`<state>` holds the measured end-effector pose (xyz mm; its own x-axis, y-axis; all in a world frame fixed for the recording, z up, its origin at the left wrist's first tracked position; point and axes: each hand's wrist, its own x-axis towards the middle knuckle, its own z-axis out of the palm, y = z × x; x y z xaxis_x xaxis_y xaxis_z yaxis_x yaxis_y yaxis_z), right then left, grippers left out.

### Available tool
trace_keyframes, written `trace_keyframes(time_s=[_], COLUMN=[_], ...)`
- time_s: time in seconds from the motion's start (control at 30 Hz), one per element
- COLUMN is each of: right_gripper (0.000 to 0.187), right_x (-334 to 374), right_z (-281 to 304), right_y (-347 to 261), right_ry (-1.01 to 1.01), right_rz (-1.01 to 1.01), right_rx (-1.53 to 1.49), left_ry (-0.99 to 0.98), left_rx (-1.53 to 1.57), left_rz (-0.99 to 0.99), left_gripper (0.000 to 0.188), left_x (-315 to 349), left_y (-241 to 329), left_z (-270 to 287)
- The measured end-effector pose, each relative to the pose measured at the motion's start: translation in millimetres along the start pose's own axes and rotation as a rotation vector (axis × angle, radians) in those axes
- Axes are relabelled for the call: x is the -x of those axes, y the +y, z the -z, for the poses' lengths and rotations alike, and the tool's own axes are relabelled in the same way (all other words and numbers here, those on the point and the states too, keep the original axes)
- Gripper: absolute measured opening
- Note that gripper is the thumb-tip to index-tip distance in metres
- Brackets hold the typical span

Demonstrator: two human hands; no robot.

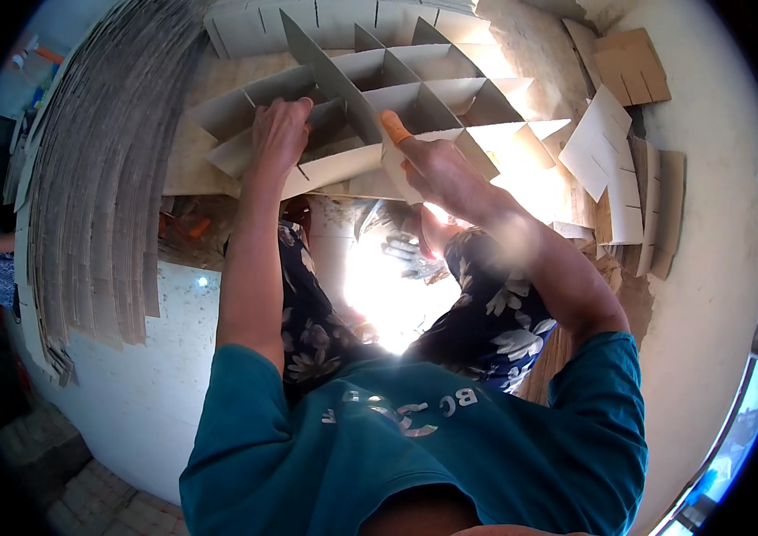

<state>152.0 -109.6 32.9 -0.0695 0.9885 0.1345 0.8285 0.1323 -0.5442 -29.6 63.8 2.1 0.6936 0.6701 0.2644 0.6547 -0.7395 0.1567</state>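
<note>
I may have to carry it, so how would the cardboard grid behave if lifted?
The grid is probably light for its size: thin strips around open cells. It may skew or fold, since the strips seem simply slotted together. One long strip appears to sit higher than its neighbours, so it could work loose.

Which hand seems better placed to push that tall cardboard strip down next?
Probably the right hand: its orange-covered finger is close to the near end of the tall strip. The left hand curls at the grid, farther left.
</note>
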Motion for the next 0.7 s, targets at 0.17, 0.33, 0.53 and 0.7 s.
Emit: trace_keyframes(time_s=[0.17, 0.33, 0.53, 0.7], right_gripper=[0.067, 0.066, 0.059, 0.058], right_x=[-3.6, -1.7, -0.3, -7.5], right_z=[-5.2, 0.6, 2.5, -11.6], right_y=[9.9, 2.0, -8.1, 10.3], right_ry=[0.053, 0.047, -0.019, -0.238], right_rz=[0.076, 0.098, 0.022, -0.096], right_rx=[-0.023, -0.093, -0.102, -0.036], left_ry=[0.061, 0.163, 0.192, 0.017], left_rx=[0.058, 0.036, 0.098, 0.121], left_rz=[-0.057, 0.039, 0.031, 0.039], left_gripper=[0.020, 0.014, 0.009, 0.023], left_x=[-0.8, -3.8, -1.2, -4.4], left_y=[-8.2, -7.3, -11.6, -10.1], left_z=[-12.8, -14.0, -12.4, -12.1])
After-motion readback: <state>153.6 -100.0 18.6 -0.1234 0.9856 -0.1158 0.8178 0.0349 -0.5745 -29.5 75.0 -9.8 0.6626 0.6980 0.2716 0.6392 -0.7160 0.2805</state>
